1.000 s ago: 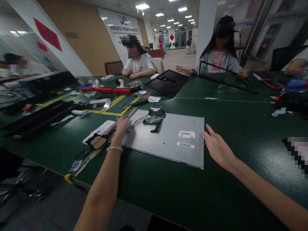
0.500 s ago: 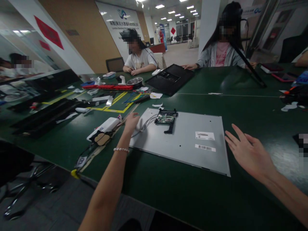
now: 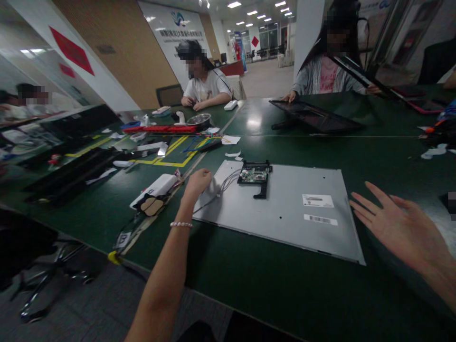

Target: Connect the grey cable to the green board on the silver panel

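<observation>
A flat silver panel (image 3: 285, 223) lies on the green table, two white labels on its right part. Near its back edge sits a green circuit board (image 3: 254, 174) in a black bracket, with grey cables (image 3: 225, 183) running left. My left hand (image 3: 199, 183) is at the panel's left edge, fingers curled together; what they hold, if anything, is hidden. Beyond the right edge, my right hand (image 3: 401, 228) is spread open with nothing in it, its fingertips close to that edge.
A white box-shaped device (image 3: 156, 187) with cables lies left of my left hand. Long black frames (image 3: 71, 173) are further left. Across the table (image 3: 256, 299), one person sits and another handles a black panel (image 3: 317, 116). Paper scraps and a metal bowl (image 3: 199, 119) lie beyond.
The silver panel and circuit board appear further right and the panel looks wider. My right hand has shifted right. The person opposite has moved and tilted the black panel to the right.
</observation>
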`<state>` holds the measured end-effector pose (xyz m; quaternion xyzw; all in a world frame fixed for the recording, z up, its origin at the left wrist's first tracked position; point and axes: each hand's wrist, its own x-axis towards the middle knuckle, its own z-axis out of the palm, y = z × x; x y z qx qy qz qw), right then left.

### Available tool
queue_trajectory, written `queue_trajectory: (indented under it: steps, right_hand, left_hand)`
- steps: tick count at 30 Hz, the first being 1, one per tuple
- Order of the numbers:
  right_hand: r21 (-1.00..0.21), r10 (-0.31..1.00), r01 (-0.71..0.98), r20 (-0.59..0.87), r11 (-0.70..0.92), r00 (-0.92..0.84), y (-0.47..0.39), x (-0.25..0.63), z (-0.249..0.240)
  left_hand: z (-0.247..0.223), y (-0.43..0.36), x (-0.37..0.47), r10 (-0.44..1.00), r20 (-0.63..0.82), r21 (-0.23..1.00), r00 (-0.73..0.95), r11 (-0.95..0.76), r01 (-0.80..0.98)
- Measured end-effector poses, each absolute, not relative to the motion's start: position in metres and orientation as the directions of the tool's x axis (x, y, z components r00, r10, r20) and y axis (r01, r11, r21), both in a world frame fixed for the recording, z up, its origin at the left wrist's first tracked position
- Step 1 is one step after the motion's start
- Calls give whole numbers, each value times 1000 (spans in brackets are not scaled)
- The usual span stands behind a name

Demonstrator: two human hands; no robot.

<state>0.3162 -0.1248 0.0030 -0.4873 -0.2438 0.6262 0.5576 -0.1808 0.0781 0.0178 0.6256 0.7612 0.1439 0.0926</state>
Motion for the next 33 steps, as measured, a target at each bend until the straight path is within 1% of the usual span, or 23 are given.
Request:
queue_trajectory:
  steps: [2,3,5,7,10,18,20,23,26,29,31,33]
  right_hand:
    - [-826,921,-481,-380,-295,88,-122,321,5]
    - [-820,913,-480,-398,-312,86,-120,322,5]
    - [-823,906,-458,-415,-336,80,-119,323,3]
    - [-847,911,-407,-405,-342,78,-119,323,1]
    - [-892,923,-308,-374,-332,87,-122,320,-2]
    - [-946,940,-48,-324,-321,103,-120,329,1]
    - [-947,938,-12,-321,-322,131,-119,335,2]
    - [-940,919,23,-326,-339,220,-118,345,5]
    - [-921,895,102,-334,-377,297,-116,357,7]
    - [-886,884,212,-334,-413,327,-114,372,5]
    - [-854,898,334,-290,-399,331,-114,383,1]
    - [-754,917,551,-172,-357,359,-116,392,-3]
  left_hand:
    - [16,78,-177,990,41,102,-132,128,987]
    - [16,78,-175,993,32,24,-110,109,994]
    - [15,77,-170,997,-6,-84,-79,78,993]
    - [16,76,-167,997,-47,-134,-58,51,990]
    - [18,76,-166,996,-70,-163,-53,41,986]
    - [20,73,-158,997,-18,-196,-79,74,978]
    - [21,72,-153,997,-25,-201,-78,71,977]
    - [22,71,-145,997,-40,-207,-70,60,976]
    - [23,68,-135,998,-45,-209,-42,32,977]
    - [23,64,-125,999,-47,-211,-13,3,977]
    - [24,61,-118,998,-55,-210,1,-12,978]
    - [24,58,-110,998,-66,-207,24,-37,978]
